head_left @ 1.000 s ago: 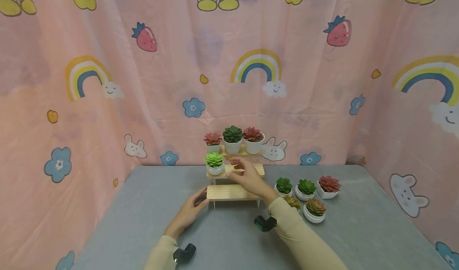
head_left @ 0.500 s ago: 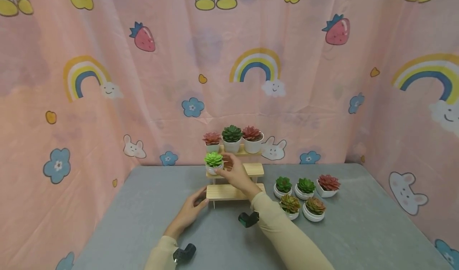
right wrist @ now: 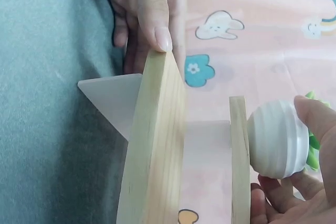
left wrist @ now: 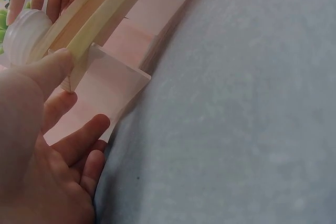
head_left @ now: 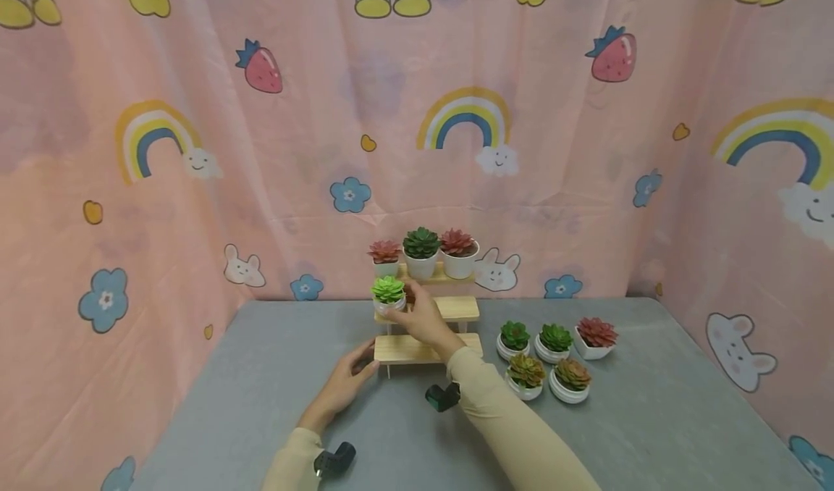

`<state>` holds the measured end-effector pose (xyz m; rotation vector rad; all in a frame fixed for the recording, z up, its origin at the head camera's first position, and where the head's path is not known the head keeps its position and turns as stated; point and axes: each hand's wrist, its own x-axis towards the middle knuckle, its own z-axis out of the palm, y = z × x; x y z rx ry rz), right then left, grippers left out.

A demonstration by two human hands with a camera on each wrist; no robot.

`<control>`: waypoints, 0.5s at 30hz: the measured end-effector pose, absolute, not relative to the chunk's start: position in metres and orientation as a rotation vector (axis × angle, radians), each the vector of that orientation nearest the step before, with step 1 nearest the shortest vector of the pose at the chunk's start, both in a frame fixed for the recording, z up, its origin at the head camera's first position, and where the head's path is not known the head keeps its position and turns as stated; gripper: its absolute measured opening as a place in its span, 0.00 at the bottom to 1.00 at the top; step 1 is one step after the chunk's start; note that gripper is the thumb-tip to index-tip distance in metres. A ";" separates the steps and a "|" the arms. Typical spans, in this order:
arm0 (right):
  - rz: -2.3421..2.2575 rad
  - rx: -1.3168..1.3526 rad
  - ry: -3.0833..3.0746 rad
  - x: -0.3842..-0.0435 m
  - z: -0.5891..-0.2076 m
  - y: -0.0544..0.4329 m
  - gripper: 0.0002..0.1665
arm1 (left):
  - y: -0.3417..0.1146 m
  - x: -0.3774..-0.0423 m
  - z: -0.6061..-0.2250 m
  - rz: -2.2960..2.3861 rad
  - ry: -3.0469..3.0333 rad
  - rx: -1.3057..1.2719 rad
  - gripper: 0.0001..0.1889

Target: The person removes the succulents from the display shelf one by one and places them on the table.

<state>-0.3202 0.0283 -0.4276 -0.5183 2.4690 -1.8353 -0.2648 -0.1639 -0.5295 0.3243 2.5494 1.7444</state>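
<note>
A three-tier wooden plant stand (head_left: 404, 350) with translucent white legs stands at the middle of the table. My left hand (head_left: 342, 386) pinches the left end of its lowest board; in the left wrist view the thumb lies on top and a fingertip below. On the left end of the middle tier is a bright green potted succulent (head_left: 388, 290). My right hand (head_left: 423, 321) grips its ribbed white pot (right wrist: 278, 140) from the right, the pot's base against the board. Two red succulents and a dark green succulent (head_left: 421, 245) line the top tier.
Several more potted succulents stand on the grey table (head_left: 651, 418) right of the stand, including a red succulent (head_left: 596, 333) in a square pot and a brownish succulent (head_left: 571, 379). A pink patterned curtain (head_left: 391, 64) hangs close behind the stand.
My right hand has moved left along the middle tier and closed around the bright green succulent's pot. The left hand keeps its hold on the lowest board.
</note>
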 end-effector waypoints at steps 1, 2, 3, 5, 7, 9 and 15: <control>-1.833 -0.512 2.480 -0.320 -0.428 0.027 0.38 | -0.164 -0.265 -0.530 1.744 2.553 0.321 0.31; -1.829 -0.507 2.494 -0.320 -0.428 0.026 0.37 | -0.164 -0.264 -0.530 1.745 2.552 0.320 0.31; -1.832 -0.505 2.500 -0.320 -0.428 0.025 0.37 | -0.165 -0.264 -0.530 1.749 2.549 0.317 0.31; -1.836 -0.498 2.516 -0.321 -0.429 0.024 0.36 | -0.165 -0.264 -0.530 1.757 2.540 0.315 0.31; -1.836 -0.487 2.529 -0.320 -0.430 0.024 0.35 | -0.165 -0.264 -0.530 1.762 2.532 0.318 0.31; -1.844 -0.482 2.526 -0.320 -0.431 0.023 0.35 | -0.165 -0.264 -0.529 1.770 2.521 0.316 0.31; -1.847 -0.481 2.524 -0.321 -0.432 0.024 0.35 | -0.164 -0.264 -0.527 1.768 2.515 0.296 0.31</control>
